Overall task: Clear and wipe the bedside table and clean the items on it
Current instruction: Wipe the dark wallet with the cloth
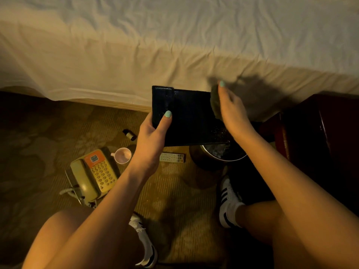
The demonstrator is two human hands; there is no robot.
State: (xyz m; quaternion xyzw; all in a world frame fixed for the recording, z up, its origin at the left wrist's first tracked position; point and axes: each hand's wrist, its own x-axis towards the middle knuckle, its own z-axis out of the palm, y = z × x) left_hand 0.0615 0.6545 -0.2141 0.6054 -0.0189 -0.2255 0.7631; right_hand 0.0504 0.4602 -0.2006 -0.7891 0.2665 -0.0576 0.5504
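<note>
My left hand (153, 131) grips the left edge of a flat black tray (191, 117), thumb on its top face, holding it above the floor. Specks of dirt show at the tray's lower right. My right hand (230, 109) holds a dark cloth (214, 102) against the tray's right end. The dark wooden bedside table (318, 123) stands at the right, beside the bed. On the carpet lie a beige telephone (93, 175), a pink cup (122, 155), a remote control (172, 157) and a small dark bottle (129, 134).
A round waste bin (217, 154) with a dark liner sits right under the tray's right end. The white bed sheet (155, 45) fills the far side. My knees and white sneakers (228, 200) are on the patterned carpet below.
</note>
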